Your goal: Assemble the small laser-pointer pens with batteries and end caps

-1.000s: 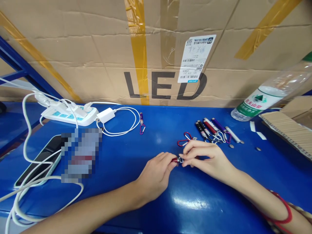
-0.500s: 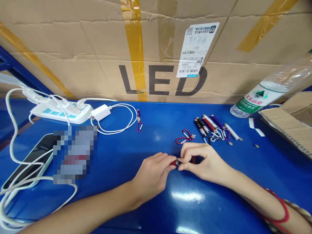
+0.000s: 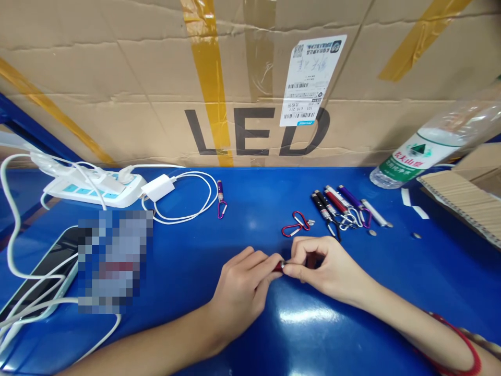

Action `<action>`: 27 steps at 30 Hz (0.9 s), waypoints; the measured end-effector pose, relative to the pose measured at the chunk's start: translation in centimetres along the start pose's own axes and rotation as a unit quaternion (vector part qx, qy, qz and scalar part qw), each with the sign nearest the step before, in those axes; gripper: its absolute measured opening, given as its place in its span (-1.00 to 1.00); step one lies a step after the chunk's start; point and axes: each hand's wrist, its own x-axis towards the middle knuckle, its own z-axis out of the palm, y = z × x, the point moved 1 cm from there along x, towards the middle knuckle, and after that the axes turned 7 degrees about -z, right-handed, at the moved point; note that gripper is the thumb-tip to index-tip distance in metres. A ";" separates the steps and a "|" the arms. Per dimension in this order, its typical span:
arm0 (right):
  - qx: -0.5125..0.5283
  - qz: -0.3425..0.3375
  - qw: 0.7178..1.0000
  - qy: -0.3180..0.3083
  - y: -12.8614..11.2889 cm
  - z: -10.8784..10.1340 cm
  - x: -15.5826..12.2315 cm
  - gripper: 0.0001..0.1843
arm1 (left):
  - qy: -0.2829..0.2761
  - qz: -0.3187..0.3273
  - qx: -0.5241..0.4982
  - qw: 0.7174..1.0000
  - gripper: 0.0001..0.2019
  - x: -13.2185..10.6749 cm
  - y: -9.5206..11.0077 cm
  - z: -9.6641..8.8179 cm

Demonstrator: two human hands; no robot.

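My left hand [image 3: 246, 284] is closed around a small red keychain flashlight [image 3: 278, 266], and most of its tube is hidden by the fingers. At the tube's silver end, the thumb and forefinger of my right hand [image 3: 319, 263] meet in a pinch; whatever is between them is too small and covered to make out. Just beyond the hands lie red carabiner clips [image 3: 296, 224]. Further right, several keychain flashlights in black, red, silver and purple [image 3: 350, 196] rest side by side, with button cells [image 3: 372, 233] near them. A purple one with a clip [image 3: 220, 191] lies apart at the back.
A white power strip [image 3: 94, 190], a white charger [image 3: 158, 187], cables and a phone [image 3: 43, 261] occupy the left of the blue table. On the right are a tilted water bottle [image 3: 415, 156] and cardboard [image 3: 457, 201]. A large carton [image 3: 136, 78] stands along the back.
The view has shifted slightly. Both hands stay together at the red flashlight, and my right fingertips now sit closer against its silver end.
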 end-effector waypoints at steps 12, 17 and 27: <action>-0.058 -0.019 0.998 0.016 -0.3 0.2 -0.3 -0.73 | 0.030 -0.043 -0.064 0.997 -0.86 0.0 0.0 0.1; -0.035 -0.073 0.997 0.012 -0.6 0.1 -0.6 -0.84 | 0.016 -0.062 -0.051 0.997 -0.87 0.1 0.1 -0.1; -0.003 -0.068 0.998 -0.005 -0.8 0.7 -0.7 -0.65 | -0.022 -0.149 -0.080 0.985 -0.83 0.2 -0.5 0.6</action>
